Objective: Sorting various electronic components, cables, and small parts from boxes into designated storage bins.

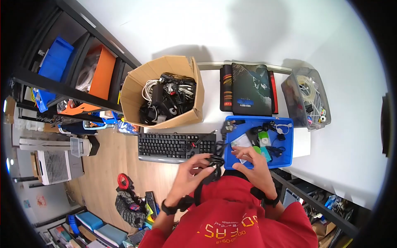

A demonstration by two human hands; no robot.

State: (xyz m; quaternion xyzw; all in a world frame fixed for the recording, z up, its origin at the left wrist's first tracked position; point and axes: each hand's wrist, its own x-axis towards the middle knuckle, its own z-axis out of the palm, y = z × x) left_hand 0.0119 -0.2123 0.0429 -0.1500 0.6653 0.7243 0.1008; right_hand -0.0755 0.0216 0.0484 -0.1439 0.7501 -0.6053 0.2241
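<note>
My left hand (194, 172) grips a coiled black cable (216, 160) between thumb and fingers, in front of a black keyboard (176, 145). A plug (229, 126) on a black cord lies at the left rim of a blue plastic tray (258, 117). Over the tray's near part is my right hand (252, 162), its thumb and fingers apart with nothing seen between them. Inside the tray are black cables (276, 151), a white cable (283, 127), a green-and-white packet (264, 139) and other small items. Another thin cable with a red part (193, 144) rests on the keyboard.
A cardboard box (131, 99) full of cables and adapters stands behind the keyboard. Flat printed packages (252, 90) lie by the wall. At the right is a clear plastic bin (293, 108) with tubing. Shelving (68, 88) with coloured bins rises on the left.
</note>
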